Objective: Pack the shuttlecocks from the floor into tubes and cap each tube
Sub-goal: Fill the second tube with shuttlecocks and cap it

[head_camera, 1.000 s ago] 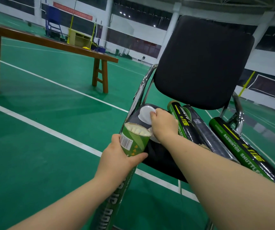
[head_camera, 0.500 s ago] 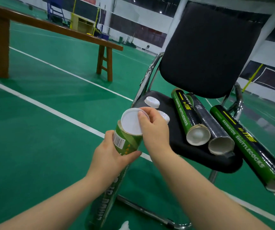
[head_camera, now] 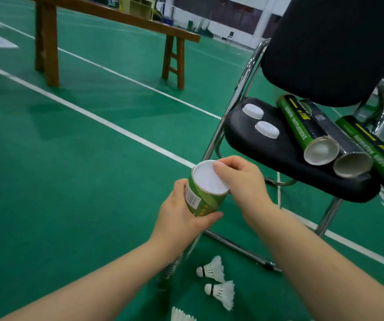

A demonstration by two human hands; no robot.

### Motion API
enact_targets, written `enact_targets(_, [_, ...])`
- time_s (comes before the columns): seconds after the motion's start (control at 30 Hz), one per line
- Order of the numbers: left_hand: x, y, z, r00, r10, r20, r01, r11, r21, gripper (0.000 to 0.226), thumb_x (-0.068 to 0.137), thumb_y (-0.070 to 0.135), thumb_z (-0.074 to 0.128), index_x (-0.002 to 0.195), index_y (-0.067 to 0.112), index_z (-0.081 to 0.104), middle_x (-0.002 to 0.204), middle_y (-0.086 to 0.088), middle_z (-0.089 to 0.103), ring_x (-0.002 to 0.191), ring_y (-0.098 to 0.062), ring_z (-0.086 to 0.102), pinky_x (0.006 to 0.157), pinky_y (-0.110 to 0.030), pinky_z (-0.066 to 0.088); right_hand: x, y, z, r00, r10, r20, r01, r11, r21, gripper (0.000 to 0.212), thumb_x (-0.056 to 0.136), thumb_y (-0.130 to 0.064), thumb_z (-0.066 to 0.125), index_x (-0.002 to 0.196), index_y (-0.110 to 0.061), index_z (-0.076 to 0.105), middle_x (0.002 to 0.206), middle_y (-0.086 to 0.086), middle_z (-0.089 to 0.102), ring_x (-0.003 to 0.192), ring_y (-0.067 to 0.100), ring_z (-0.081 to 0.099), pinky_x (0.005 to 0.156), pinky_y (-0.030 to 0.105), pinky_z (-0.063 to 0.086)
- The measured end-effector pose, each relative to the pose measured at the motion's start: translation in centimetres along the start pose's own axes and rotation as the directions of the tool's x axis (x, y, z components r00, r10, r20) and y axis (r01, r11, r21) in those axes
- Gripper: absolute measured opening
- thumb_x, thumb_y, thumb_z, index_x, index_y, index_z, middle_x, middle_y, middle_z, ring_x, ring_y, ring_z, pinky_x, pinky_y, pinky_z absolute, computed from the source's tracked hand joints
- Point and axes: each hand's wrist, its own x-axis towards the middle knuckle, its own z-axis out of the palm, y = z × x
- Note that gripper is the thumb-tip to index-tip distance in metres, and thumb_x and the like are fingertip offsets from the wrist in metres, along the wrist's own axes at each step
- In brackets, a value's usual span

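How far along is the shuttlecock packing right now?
Done: nothing shows as finished. In hand: the left hand holds a green tube while the right hand presses a white cap on. Left: shuttlecocks on the floor, open tubes and spare caps on the chair.

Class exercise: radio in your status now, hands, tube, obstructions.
Left hand gripping tube. Right hand pressing cap on. Nothing obstructing; shuttlecocks remain on floor.

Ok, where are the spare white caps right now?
In the head view, both spare caps lie on the black chair seat, right of centre, just left of the open tubes.
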Motion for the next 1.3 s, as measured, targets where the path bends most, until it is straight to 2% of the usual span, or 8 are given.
enact_targets(0.33, [-1.4,-1.0,-0.4,0.997,-0.015,0.082,0.015,1.000,-0.005,0.067,0.062,0.038,0.082,0.107,0.034,0.032,0.100,0.015,0.052,0.092,-0.008,0.052,0.066,-0.007,0.040,-2.1,0.8,0.5,0.997,0.004,-0.079,-0.005,1.000,-0.020,0.019,0.082,-0.016,0.063,0.063,-0.020,0.063,0.062,-0.008,0.059,0.067,0.010,0.051,0.059,0.025,0.039])
enact_targets(0.43, [-1.3,-1.3,-0.5,0.994,-0.027,0.110,0.032,0.998,-0.049,0.071,0.059,0.045,0.081,0.110,0.039,0.033,0.108,0.013,0.053,0.101,-0.008,0.052,0.077,-0.015,0.042,-2.1,0.8,0.6,0.993,-0.022,-0.113,0.016,0.998,-0.058,0.016,0.083,-0.018,0.060,0.068,-0.019,0.062,0.065,-0.008,0.059,0.066,0.008,0.050,0.057,0.024,0.037])
enact_targets(0.53, [-1.4,-0.7,-1.0,0.996,0.030,0.083,-0.013,0.980,-0.197,0.068,0.055,0.058,0.067,0.114,0.049,0.034,0.118,0.016,0.052,0.109,-0.001,0.051,0.088,-0.018,0.044,-2.1,0.5,0.9,0.986,-0.079,-0.146,0.062,0.991,-0.116,0.014,0.084,-0.019,0.058,0.070,-0.020,0.061,0.067,-0.009,0.059,0.065,0.005,0.051,0.056,0.022,0.037])
enact_targets(0.73, [0.1,1.8,-1.3,0.998,0.049,-0.046,-0.062,0.931,-0.359,0.046,0.069,0.065,0.040,0.109,0.043,0.044,0.107,0.016,0.059,0.099,-0.005,0.057,0.084,-0.024,0.046,-2.2,0.4,1.9,0.993,-0.072,-0.096,0.067,0.996,-0.057,0.013,0.083,-0.018,0.059,0.071,-0.017,0.063,0.064,-0.008,0.060,0.063,0.008,0.051,0.057,0.024,0.039])
enact_targets(0.87, [0.8,2.3,-1.1,0.988,-0.021,-0.151,-0.041,0.918,-0.395,0.030,0.081,0.048,0.042,0.099,0.030,0.058,0.092,0.013,0.064,0.086,-0.007,0.059,0.078,-0.030,0.049,-2.2,0.6,2.2,0.998,-0.044,-0.042,0.043,0.999,-0.014,0.012,0.080,-0.016,0.062,0.068,-0.013,0.065,0.061,-0.005,0.060,0.062,0.009,0.050,0.058,0.027,0.041])
enact_targets(1.0, [0.8,2.3,-0.9,0.984,-0.047,-0.169,-0.026,0.915,-0.403,0.018,0.082,0.034,0.041,0.083,0.030,0.059,0.073,0.015,0.062,0.071,-0.008,0.055,0.068,-0.037,0.048,-2.3,0.8,2.0,0.999,-0.032,-0.027,0.034,0.997,0.064,0.014,0.080,-0.013,0.063,0.067,-0.013,0.065,0.060,-0.006,0.059,0.060,0.007,0.050,0.056,0.023,0.041])
enact_targets(1.17, [1.0,2.1,-1.2,0.982,-0.080,-0.168,0.004,0.912,-0.410,0.019,0.079,0.028,0.041,0.080,0.026,0.060,0.072,0.010,0.062,0.070,-0.014,0.056,0.065,-0.040,0.049,-2.2,1.0,2.2,1.000,-0.002,0.025,-0.001,0.992,0.129,0.009,0.082,-0.013,0.063,0.080,-0.021,0.065,0.071,-0.004,0.064,0.069,0.012,0.058,0.065,0.028,0.047])
enact_targets(1.3, [0.7,2.0,-1.5,0.979,-0.099,-0.177,0.014,0.903,-0.429,0.018,0.076,0.026,0.042,0.079,0.024,0.060,0.074,0.006,0.064,0.071,-0.016,0.057,0.064,-0.042,0.049,-2.0,1.4,2.6,0.991,0.091,0.094,-0.108,0.975,0.195,0.019,0.083,-0.012,0.063,0.094,-0.027,0.060,0.085,0.003,0.066,0.079,0.017,0.062,0.071,0.032,0.050])
